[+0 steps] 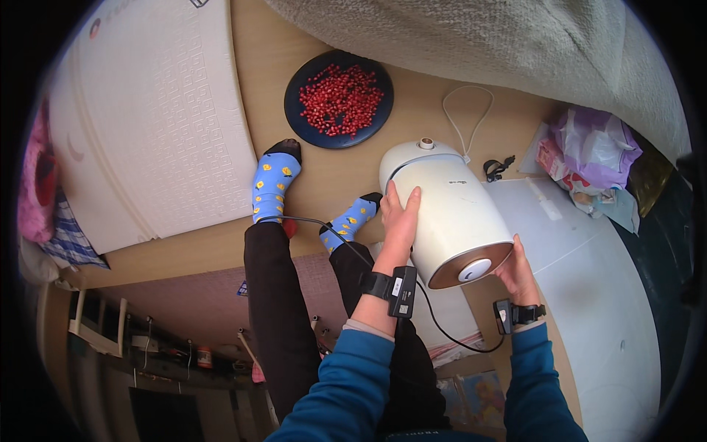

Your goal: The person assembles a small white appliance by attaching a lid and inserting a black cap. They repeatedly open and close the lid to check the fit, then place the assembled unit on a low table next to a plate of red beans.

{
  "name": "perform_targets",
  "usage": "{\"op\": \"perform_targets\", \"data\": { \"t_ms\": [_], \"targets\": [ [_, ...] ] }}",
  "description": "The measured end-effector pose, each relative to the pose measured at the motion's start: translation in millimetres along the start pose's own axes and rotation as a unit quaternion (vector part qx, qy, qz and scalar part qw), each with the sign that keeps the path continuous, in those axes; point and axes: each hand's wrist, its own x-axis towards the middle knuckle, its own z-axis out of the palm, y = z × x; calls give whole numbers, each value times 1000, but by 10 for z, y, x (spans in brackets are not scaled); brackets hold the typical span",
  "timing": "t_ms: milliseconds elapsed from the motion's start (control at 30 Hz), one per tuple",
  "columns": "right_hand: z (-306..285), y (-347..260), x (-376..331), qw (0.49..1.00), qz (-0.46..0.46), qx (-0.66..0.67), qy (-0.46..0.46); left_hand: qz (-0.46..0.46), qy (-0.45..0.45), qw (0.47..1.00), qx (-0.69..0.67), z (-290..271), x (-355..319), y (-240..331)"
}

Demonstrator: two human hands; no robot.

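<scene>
A cream, barrel-shaped humidifier (458, 210) lies tilted between my hands. It has a small round spout on its top and a brown base panel with a white dial facing me. My left hand (400, 225) presses along its left side, fingers stretched up the casing. My right hand (518, 274) holds the lower right edge by the brown base; some of its fingers are hidden behind the casing. A thin white cord (462, 125) loops on the wooden surface beyond the humidifier, and a black strap-like piece (498, 169) lies to its right.
A dark blue plate (292, 110) of small red seeds or beads sits beyond my feet in blue socks (276, 180). A white embossed panel (158, 125) fills the left. Grey fabric (471, 44) hangs at the back; plastic bags (593, 151) lie right. A black cable (442, 325) trails near my wrists.
</scene>
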Motion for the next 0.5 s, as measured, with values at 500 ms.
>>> {"op": "perform_targets", "data": {
  "t_ms": [500],
  "targets": [
    [-46,-93,60,999,31,23,7,3,2,999,-45,93,-47,-29]
  ]
}}
